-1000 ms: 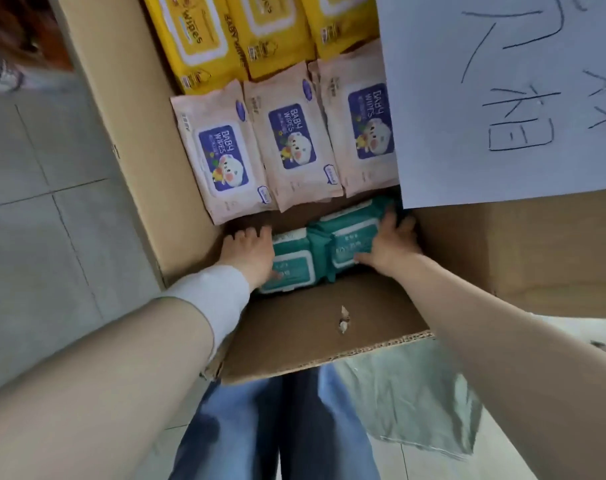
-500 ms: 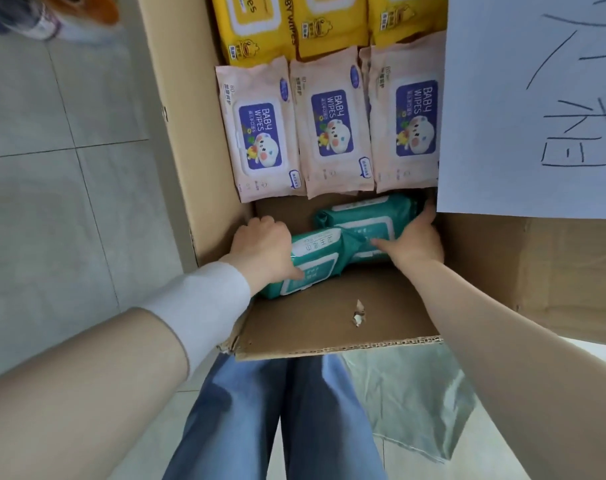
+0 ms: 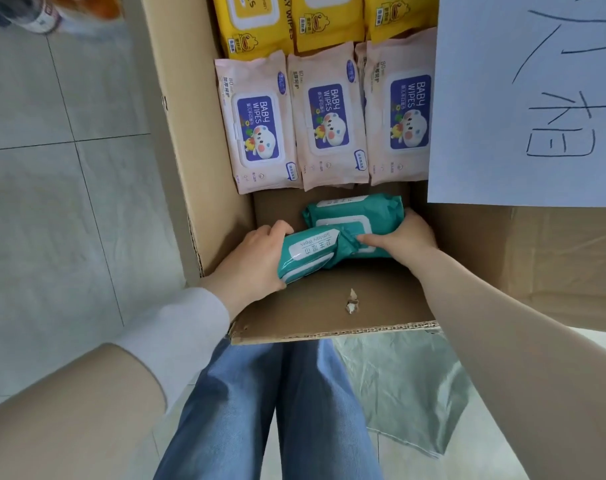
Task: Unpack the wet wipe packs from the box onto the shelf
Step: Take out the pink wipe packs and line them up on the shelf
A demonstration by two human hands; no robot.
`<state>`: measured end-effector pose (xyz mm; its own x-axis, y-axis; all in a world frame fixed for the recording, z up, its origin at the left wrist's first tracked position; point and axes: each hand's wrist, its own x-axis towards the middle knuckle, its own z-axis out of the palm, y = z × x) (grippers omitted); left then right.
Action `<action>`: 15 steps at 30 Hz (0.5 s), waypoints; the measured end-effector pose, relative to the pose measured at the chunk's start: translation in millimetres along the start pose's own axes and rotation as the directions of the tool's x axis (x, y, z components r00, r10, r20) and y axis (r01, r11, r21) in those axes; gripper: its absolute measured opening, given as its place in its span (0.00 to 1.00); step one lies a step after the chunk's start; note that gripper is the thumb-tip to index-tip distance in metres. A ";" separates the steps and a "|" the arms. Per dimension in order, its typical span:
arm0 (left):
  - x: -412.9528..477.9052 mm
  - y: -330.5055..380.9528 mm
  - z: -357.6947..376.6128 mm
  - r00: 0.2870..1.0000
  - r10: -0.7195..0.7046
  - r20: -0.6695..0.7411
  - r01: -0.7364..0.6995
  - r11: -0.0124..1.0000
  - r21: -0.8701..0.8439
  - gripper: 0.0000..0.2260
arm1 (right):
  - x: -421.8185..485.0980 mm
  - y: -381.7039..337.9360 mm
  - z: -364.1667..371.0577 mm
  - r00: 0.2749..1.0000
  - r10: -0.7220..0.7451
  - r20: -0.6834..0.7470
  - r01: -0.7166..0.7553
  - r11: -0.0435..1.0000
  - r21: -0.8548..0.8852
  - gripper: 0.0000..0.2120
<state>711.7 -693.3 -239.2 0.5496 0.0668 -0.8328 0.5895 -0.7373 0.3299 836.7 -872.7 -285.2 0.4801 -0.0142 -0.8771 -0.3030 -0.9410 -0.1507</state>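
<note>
An open cardboard box (image 3: 204, 140) stands on the floor in front of me. At its near end lie two teal wet wipe packs. My left hand (image 3: 251, 263) grips the nearer teal pack (image 3: 310, 254), which is tilted up off the bottom. My right hand (image 3: 403, 237) holds the far teal pack (image 3: 353, 211) by its right end. Beyond them three pink baby wipes packs (image 3: 327, 119) lie side by side, and yellow wipes packs (image 3: 287, 22) fill the far end. No shelf is in view.
A white sheet with handwritten marks (image 3: 523, 98) covers the box's right flap (image 3: 523, 254). The near flap (image 3: 329, 310) lies over my jeans (image 3: 260, 410). A grey-green bag (image 3: 405, 382) lies on the tiled floor (image 3: 52, 202). Someone's shoe (image 3: 38, 15) shows at the top left.
Both hands have closed on the teal packs and raised them. The left pack has tilted up and now overlaps the right one. The camera has moved closer to the box.
</note>
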 end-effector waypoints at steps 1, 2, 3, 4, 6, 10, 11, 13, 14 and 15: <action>-1.6 1.5 -1.3 1.000 0.000 -0.016 0.000 1.000 0.011 0.30 | -0.7 0.1 -1.6 1.000 0.001 0.007 -0.001 0.999 0.033 0.39; -3.5 3.5 -3.0 0.999 -0.010 -0.037 0.010 1.000 0.016 0.27 | -1.8 0.1 -3.4 1.000 -0.001 0.002 0.001 0.998 0.055 0.38; -6.3 5.5 -5.4 0.998 -0.026 -0.057 0.027 1.000 0.010 0.26 | -4.2 -0.6 -5.5 1.000 -0.002 -0.010 0.003 0.998 0.066 0.38; -10.0 7.2 -8.3 0.996 -0.046 -0.071 0.045 0.999 -0.011 0.25 | -7.1 -1.4 -7.6 1.000 -0.003 -0.025 0.005 0.998 0.070 0.38; -21.7 11.7 -15.9 0.993 -0.052 -0.106 0.043 0.995 -0.085 0.25 | -15.4 -3.4 -12.1 0.998 -0.009 -0.059 0.012 0.999 0.053 0.37; -62.4 20.5 -45.5 0.962 -0.072 -0.264 -0.002 0.962 -0.272 0.24 | -44.0 -7.3 -23.4 0.993 -0.049 -0.109 0.052 0.998 0.028 0.31; -75.5 20.3 -55.2 0.949 -0.076 -0.307 -0.030 0.946 -0.324 0.23 | -53.8 -8.2 -25.9 0.990 -0.047 -0.129 0.054 0.998 0.044 0.31; -104.4 15.1 -75.2 0.921 -0.099 -0.377 -0.088 0.889 -0.448 0.21 | -78.4 -11.3 -29.8 0.985 -0.044 -0.168 0.057 0.995 0.076 0.31; -119.6 11.5 -86.5 0.912 -0.123 -0.391 -0.117 0.836 -0.536 0.19 | -93.0 -13.7 -31.8 0.982 -0.045 -0.184 0.064 0.993 0.100 0.31; -135.2 8.2 -98.4 0.908 -0.153 -0.390 -0.141 0.766 -0.628 0.18 | -109.3 -16.9 -34.1 0.979 -0.047 -0.197 0.073 0.989 0.127 0.30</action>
<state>700.5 -642.2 -80.2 0.6399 0.4358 -0.6329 0.7454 -0.1519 0.6490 817.4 -866.8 -171.2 0.6469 -0.0361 -0.7617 -0.3689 -0.8890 -0.2712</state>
